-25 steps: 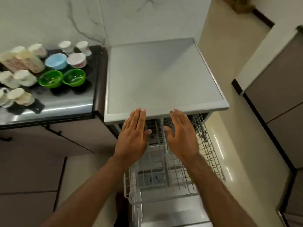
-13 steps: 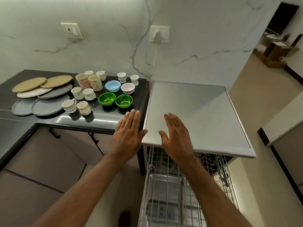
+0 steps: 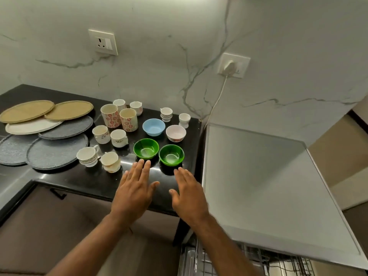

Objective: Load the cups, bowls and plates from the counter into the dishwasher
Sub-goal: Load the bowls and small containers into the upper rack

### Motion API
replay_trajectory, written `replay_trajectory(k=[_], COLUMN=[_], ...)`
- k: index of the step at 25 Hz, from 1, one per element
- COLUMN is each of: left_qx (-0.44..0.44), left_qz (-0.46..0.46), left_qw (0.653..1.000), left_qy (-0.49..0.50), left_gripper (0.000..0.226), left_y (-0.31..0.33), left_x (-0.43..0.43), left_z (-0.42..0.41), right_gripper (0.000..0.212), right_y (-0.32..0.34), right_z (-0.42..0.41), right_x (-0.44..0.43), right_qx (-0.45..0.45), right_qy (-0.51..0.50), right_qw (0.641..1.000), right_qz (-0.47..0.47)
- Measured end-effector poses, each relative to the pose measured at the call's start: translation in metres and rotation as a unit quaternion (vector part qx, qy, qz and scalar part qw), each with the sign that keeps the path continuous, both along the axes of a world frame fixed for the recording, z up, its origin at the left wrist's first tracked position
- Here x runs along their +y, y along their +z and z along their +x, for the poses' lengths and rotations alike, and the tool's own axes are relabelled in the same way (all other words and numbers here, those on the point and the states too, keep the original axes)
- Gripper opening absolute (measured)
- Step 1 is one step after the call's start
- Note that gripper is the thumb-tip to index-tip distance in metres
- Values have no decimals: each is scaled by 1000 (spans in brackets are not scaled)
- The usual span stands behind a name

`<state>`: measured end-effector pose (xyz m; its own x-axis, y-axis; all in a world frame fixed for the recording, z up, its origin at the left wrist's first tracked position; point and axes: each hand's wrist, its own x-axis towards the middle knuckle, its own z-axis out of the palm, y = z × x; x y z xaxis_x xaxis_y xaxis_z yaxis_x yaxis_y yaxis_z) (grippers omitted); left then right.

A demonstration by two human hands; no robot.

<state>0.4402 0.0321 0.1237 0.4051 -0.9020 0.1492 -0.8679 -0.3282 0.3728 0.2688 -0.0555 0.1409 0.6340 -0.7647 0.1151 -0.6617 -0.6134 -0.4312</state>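
Two green bowls stand near the front of the black counter, with a blue bowl and a white bowl behind them. Several cups, among them two tall flowered ones, stand to their left. Grey, white and tan plates lie at far left. My left hand and my right hand hover flat and empty just in front of the green bowls. The dishwasher's wire rack shows at the bottom right.
The dishwasher's grey top adjoins the counter on the right. A white plug and cable hang on the marble wall above it. A second wall socket is further left. Brown cabinet fronts lie below the counter.
Both hands have moved left and forward from above the dishwasher rack to the counter in front of the green bowls. The view has swung left and up with them.
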Motion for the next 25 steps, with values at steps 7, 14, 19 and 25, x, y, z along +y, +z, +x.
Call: replay_trajectory(k=[7,14,19,25], left_qx=[-14,-69,-109,-111], left_qz=[87,133,116,97], left_qw=[996,988,986,987], left_qy=[-11,-47,-46,-61], left_gripper=[83,71,25,17], left_y=[-47,-73,-74,-68], left_x=[-58,-108,-123,-110], left_z=[73,98,107,101], right_gripper=[74,75,53,43], right_y=[-40,-64,-66,-68], right_z=[75,95,99,87], right_x=[-64,-92,-101,-90], right_qx=[94,127,105,88], right_qy=[-27,-8,-36,-14], right_qw=[995,988,992,996], right_qz=[19,84,67,8])
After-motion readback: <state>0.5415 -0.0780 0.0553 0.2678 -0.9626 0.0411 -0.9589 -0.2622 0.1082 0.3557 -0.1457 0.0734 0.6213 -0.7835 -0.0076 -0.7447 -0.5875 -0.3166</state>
